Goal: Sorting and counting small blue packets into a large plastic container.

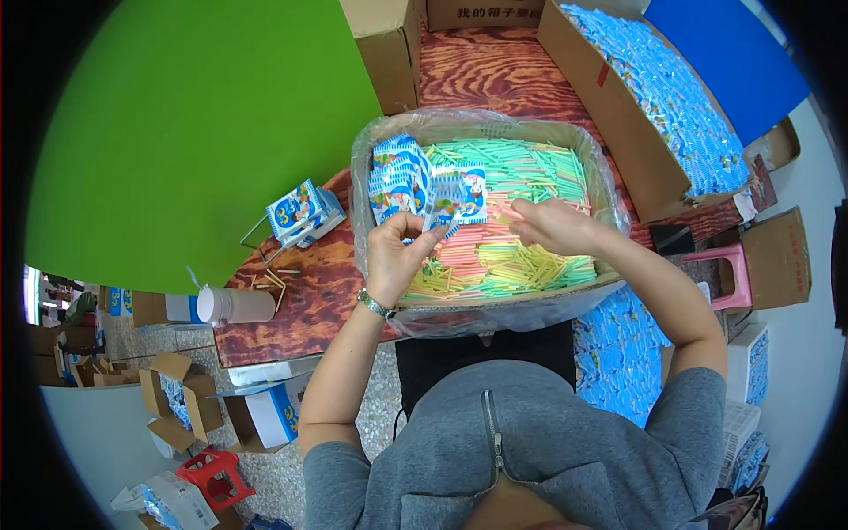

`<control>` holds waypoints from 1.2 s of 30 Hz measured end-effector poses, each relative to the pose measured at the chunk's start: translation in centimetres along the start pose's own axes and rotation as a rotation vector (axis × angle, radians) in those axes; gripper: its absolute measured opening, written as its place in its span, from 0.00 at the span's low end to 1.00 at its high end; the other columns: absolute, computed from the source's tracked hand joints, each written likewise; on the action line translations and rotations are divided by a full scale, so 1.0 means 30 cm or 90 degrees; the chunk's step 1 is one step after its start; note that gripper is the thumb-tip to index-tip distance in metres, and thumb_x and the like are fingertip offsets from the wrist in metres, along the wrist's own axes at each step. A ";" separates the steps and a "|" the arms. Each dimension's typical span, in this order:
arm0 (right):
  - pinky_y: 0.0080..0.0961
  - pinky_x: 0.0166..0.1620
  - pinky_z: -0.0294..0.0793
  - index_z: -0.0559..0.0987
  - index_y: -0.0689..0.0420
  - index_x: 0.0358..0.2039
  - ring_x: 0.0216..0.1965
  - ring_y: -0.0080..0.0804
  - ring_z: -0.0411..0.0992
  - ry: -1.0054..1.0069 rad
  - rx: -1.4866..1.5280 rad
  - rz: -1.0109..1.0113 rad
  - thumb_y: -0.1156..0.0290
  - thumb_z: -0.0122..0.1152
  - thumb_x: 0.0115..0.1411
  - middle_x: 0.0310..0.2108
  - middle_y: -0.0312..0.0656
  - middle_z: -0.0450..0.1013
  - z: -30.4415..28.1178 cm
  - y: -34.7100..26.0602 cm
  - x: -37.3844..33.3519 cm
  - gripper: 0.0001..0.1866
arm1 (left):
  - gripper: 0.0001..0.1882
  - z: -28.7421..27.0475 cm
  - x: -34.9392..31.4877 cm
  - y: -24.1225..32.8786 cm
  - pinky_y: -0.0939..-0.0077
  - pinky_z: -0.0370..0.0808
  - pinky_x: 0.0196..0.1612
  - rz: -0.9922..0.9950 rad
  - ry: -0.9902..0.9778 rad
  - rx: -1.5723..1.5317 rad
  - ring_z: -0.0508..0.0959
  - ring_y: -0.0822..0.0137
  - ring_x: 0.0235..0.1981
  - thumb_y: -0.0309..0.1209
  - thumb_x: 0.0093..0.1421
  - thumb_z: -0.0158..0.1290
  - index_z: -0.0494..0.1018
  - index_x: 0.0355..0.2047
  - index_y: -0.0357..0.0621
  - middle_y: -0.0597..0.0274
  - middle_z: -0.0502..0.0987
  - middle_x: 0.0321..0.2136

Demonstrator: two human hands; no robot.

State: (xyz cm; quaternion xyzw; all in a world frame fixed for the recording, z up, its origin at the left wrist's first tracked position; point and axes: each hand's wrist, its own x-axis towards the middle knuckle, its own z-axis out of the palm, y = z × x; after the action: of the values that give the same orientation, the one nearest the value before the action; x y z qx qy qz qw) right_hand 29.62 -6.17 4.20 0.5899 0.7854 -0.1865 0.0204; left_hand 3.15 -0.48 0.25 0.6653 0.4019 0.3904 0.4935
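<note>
A large carton (590, 284) lined with clear plastic stands before me, filled with thin green, pink and yellow sticks (521, 265). Closed around the lower edge of a blue-and-white packet (459, 196) is my left hand (397, 256), held over the left part of the carton. More such packets (396, 168) lie stacked on the sticks just beyond it. My right hand (555, 226) is to the right of the packet, apart from it, with its fingers pinched on what look like a few pink sticks; its fingertips are slightly blurred.
A small pile of packets (305, 212) rests left of the carton on a wire stand. Nearby are a white bottle (234, 305) and a green panel (194, 132). At the back right, a long box (618, 132) holds many blue packets. A pink stool (729, 274) stands to the right.
</note>
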 end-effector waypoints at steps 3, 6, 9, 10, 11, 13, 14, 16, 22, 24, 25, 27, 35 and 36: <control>0.34 0.35 0.72 0.68 0.60 0.32 0.29 0.39 0.74 0.003 0.339 -0.033 0.61 0.47 0.68 0.24 0.43 0.74 -0.064 0.008 -0.021 0.15 | 0.11 0.006 -0.003 -0.011 0.84 0.70 0.22 0.041 0.022 0.094 0.74 0.81 0.19 0.29 0.54 0.65 0.75 0.25 0.36 0.66 0.78 0.19; 0.27 0.38 0.75 0.69 0.60 0.38 0.31 0.25 0.73 -0.043 0.466 -0.050 0.63 0.43 0.71 0.25 0.38 0.72 -0.088 0.021 -0.027 0.13 | 0.09 0.006 -0.002 -0.009 0.86 0.69 0.22 0.053 0.025 0.121 0.73 0.83 0.20 0.28 0.55 0.64 0.75 0.26 0.36 0.68 0.77 0.19; 0.25 0.38 0.76 0.69 0.60 0.38 0.32 0.25 0.73 -0.089 0.451 -0.024 0.62 0.43 0.71 0.26 0.37 0.72 -0.071 0.044 -0.032 0.14 | 0.10 0.006 -0.003 -0.009 0.86 0.69 0.22 0.061 0.038 0.091 0.73 0.83 0.20 0.29 0.54 0.64 0.75 0.26 0.36 0.68 0.77 0.19; 0.25 0.38 0.76 0.69 0.60 0.38 0.32 0.25 0.73 -0.089 0.447 -0.029 0.62 0.43 0.71 0.26 0.37 0.72 -0.085 0.026 -0.034 0.14 | 0.10 0.005 -0.006 -0.004 0.85 0.69 0.22 0.064 0.041 0.115 0.73 0.82 0.20 0.29 0.54 0.65 0.76 0.26 0.36 0.67 0.78 0.19; 0.26 0.37 0.76 0.69 0.60 0.38 0.32 0.26 0.74 -0.056 0.429 -0.035 0.61 0.44 0.70 0.26 0.38 0.72 -0.101 0.005 -0.045 0.14 | 0.11 0.005 -0.007 0.000 0.84 0.70 0.22 0.067 0.044 0.140 0.73 0.82 0.20 0.30 0.53 0.65 0.76 0.26 0.36 0.67 0.78 0.19; 0.27 0.36 0.76 0.68 0.60 0.38 0.32 0.27 0.75 -0.023 0.409 -0.050 0.61 0.45 0.70 0.25 0.40 0.72 -0.171 -0.051 -0.058 0.14 | 0.11 0.005 -0.011 0.004 0.83 0.70 0.22 0.092 0.059 0.159 0.73 0.81 0.20 0.30 0.52 0.66 0.76 0.25 0.36 0.66 0.78 0.19; 0.32 0.35 0.75 0.68 0.61 0.37 0.31 0.33 0.76 -0.015 0.355 -0.054 0.60 0.46 0.70 0.25 0.43 0.73 -0.223 -0.097 -0.068 0.15 | 0.12 0.005 -0.015 0.007 0.82 0.70 0.22 0.114 0.066 0.175 0.74 0.80 0.19 0.31 0.51 0.67 0.76 0.25 0.36 0.65 0.78 0.19; 0.37 0.35 0.74 0.68 0.61 0.37 0.31 0.39 0.77 -0.006 0.300 -0.058 0.58 0.47 0.69 0.24 0.46 0.75 -0.261 -0.145 -0.060 0.17 | 0.12 0.001 -0.021 0.019 0.80 0.70 0.21 0.133 0.082 0.220 0.74 0.78 0.19 0.31 0.50 0.67 0.76 0.25 0.36 0.64 0.78 0.19; 0.47 0.36 0.71 0.70 0.61 0.37 0.33 0.50 0.76 -0.003 -0.019 -0.056 0.60 0.49 0.67 0.27 0.52 0.76 -0.330 -0.212 -0.019 0.15 | 0.12 0.003 -0.034 0.040 0.72 0.74 0.25 0.143 0.071 0.245 0.80 0.64 0.21 0.33 0.49 0.67 0.77 0.27 0.38 0.56 0.79 0.21; 0.47 0.38 0.71 0.72 0.62 0.39 0.35 0.51 0.76 -0.083 -0.136 -0.055 0.62 0.50 0.66 0.30 0.52 0.76 -0.338 -0.209 -0.005 0.14 | 0.11 0.004 -0.037 0.051 0.71 0.75 0.26 0.167 0.063 0.259 0.80 0.63 0.22 0.32 0.50 0.66 0.77 0.27 0.38 0.56 0.79 0.21; 0.47 0.38 0.71 0.72 0.62 0.39 0.35 0.51 0.76 -0.082 -0.136 -0.056 0.62 0.50 0.66 0.30 0.52 0.76 -0.348 -0.214 0.003 0.14 | 0.11 0.003 -0.039 0.049 0.71 0.75 0.26 0.168 0.065 0.260 0.80 0.63 0.22 0.32 0.50 0.66 0.77 0.27 0.38 0.56 0.79 0.21; 0.48 0.38 0.70 0.72 0.62 0.37 0.35 0.53 0.75 -0.134 -0.179 -0.058 0.63 0.51 0.65 0.28 0.54 0.75 -0.372 -0.231 0.016 0.13 | 0.11 0.003 -0.043 0.042 0.75 0.72 0.23 0.219 0.088 0.278 0.78 0.69 0.19 0.32 0.49 0.67 0.77 0.26 0.39 0.59 0.79 0.20; 0.45 0.43 0.74 0.73 0.62 0.45 0.38 0.52 0.76 -0.102 -0.208 -0.082 0.59 0.60 0.60 0.35 0.54 0.76 -0.429 -0.325 0.067 0.20 | 0.10 0.011 -0.041 0.034 0.75 0.74 0.26 0.259 0.072 0.281 0.79 0.68 0.21 0.30 0.51 0.65 0.77 0.29 0.37 0.57 0.79 0.22; 0.44 0.41 0.74 0.72 0.63 0.44 0.36 0.53 0.76 -0.012 -0.183 -0.134 0.57 0.62 0.58 0.36 0.54 0.75 -0.429 -0.323 0.068 0.23 | 0.10 0.008 -0.044 0.032 0.76 0.74 0.26 0.251 0.065 0.241 0.79 0.70 0.21 0.29 0.52 0.65 0.77 0.30 0.36 0.57 0.80 0.23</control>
State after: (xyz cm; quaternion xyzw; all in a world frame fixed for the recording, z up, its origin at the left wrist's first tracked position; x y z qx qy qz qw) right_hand 22.36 -2.47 18.26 0.4937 0.8611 -0.0789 0.0926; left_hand 3.04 -1.96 0.99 0.7907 0.3545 0.4297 0.2537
